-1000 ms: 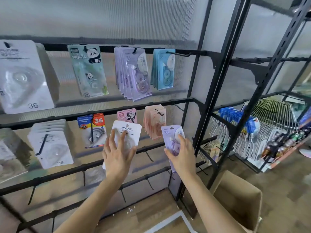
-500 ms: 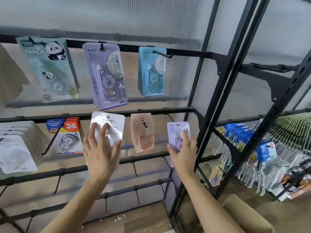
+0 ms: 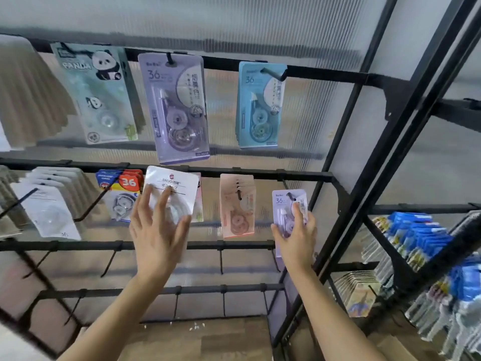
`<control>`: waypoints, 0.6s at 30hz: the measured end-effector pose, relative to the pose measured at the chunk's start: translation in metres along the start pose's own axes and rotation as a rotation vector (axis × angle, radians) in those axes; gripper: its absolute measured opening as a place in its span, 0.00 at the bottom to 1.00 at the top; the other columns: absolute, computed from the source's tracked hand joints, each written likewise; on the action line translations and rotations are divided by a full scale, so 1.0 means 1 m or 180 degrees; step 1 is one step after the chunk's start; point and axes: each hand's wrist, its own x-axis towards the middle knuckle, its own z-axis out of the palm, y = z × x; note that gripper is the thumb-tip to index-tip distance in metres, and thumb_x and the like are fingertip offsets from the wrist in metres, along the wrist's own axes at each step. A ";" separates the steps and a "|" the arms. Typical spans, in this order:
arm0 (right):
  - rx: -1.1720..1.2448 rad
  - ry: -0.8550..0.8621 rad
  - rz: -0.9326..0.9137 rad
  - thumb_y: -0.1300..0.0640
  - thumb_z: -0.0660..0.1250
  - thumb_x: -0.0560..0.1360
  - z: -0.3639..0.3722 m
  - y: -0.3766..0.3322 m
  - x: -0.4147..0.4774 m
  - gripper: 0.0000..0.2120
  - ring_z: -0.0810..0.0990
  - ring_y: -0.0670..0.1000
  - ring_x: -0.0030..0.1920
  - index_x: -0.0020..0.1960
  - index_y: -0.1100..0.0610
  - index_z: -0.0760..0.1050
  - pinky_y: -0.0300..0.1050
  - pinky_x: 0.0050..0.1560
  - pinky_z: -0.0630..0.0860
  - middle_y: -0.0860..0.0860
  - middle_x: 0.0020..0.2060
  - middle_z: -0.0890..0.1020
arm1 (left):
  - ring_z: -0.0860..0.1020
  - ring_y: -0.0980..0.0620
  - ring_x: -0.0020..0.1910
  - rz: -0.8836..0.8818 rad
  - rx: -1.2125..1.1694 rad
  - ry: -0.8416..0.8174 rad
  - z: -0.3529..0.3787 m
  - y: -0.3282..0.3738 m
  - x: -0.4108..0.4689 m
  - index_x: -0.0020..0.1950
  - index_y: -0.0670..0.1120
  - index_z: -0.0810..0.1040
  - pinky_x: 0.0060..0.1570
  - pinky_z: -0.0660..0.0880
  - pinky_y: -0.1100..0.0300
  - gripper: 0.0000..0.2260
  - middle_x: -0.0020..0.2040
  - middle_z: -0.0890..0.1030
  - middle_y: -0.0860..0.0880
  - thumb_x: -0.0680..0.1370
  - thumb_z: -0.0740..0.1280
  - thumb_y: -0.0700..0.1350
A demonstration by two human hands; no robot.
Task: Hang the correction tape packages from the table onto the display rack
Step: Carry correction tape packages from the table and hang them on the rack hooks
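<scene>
Two packages are held at the middle rail (image 3: pixel 299 175): white package (image 3: pixel 171 186), under the spread left hand (image 3: pixel 156 235); purple package (image 3: pixel 282 207), pinched by the right hand (image 3: pixel 296 238). A drop is risked if either hook (image 3: pixel 289 196) is missed.

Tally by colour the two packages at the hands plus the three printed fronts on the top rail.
Purple: 2, the large purple package and the small purple package the right hand grips.
Blue: 1, the blue package.
Teal: 1, the panda package.
White: 1, the white package under the left hand.
Total: 5.
</scene>
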 end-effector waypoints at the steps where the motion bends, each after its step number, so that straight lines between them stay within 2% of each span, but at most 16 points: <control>1: 0.0002 -0.0070 -0.0014 0.48 0.71 0.72 0.003 0.000 0.007 0.32 0.70 0.59 0.62 0.72 0.57 0.65 0.50 0.54 0.75 0.61 0.67 0.66 | 0.62 0.33 0.70 -0.0005 0.0016 0.0005 0.000 0.000 0.000 0.70 0.41 0.70 0.63 0.63 0.37 0.31 0.72 0.62 0.36 0.74 0.56 0.61; 6: -0.0119 -0.0335 0.0058 0.50 0.71 0.73 0.022 -0.006 0.048 0.28 0.72 0.60 0.60 0.68 0.59 0.67 0.49 0.52 0.75 0.61 0.65 0.67 | 0.64 0.32 0.69 -0.0053 0.0139 0.0049 0.001 0.002 0.001 0.69 0.41 0.71 0.63 0.64 0.36 0.31 0.71 0.64 0.36 0.75 0.57 0.61; 10: 0.0117 -0.0289 0.0199 0.51 0.73 0.71 0.034 -0.012 0.064 0.28 0.73 0.61 0.58 0.66 0.61 0.69 0.48 0.48 0.74 0.61 0.62 0.69 | 0.63 0.33 0.69 -0.0113 0.0162 -0.0043 0.000 0.001 0.002 0.70 0.43 0.70 0.62 0.65 0.34 0.32 0.72 0.63 0.37 0.75 0.55 0.64; 14: 0.0093 -0.0361 0.0056 0.52 0.72 0.73 0.040 -0.006 0.062 0.32 0.69 0.63 0.64 0.72 0.58 0.63 0.54 0.55 0.74 0.61 0.68 0.65 | 0.60 0.34 0.71 -0.0132 0.0157 -0.0128 -0.002 0.002 0.003 0.71 0.45 0.69 0.64 0.63 0.35 0.35 0.73 0.61 0.38 0.75 0.50 0.68; 16: 0.0081 -0.0455 -0.0033 0.54 0.71 0.73 0.038 -0.002 0.057 0.35 0.66 0.63 0.68 0.75 0.57 0.60 0.58 0.62 0.72 0.62 0.72 0.61 | 0.59 0.35 0.72 -0.0152 0.0130 -0.0142 -0.003 0.002 0.003 0.71 0.45 0.68 0.65 0.62 0.35 0.33 0.74 0.60 0.39 0.75 0.52 0.66; 18: 0.0110 -0.0456 -0.0086 0.56 0.71 0.73 0.035 0.001 0.050 0.34 0.66 0.63 0.69 0.74 0.59 0.60 0.59 0.63 0.71 0.63 0.72 0.61 | 0.59 0.35 0.72 -0.0185 0.0116 -0.0128 -0.004 0.003 0.002 0.71 0.46 0.68 0.65 0.62 0.35 0.31 0.74 0.60 0.39 0.74 0.55 0.63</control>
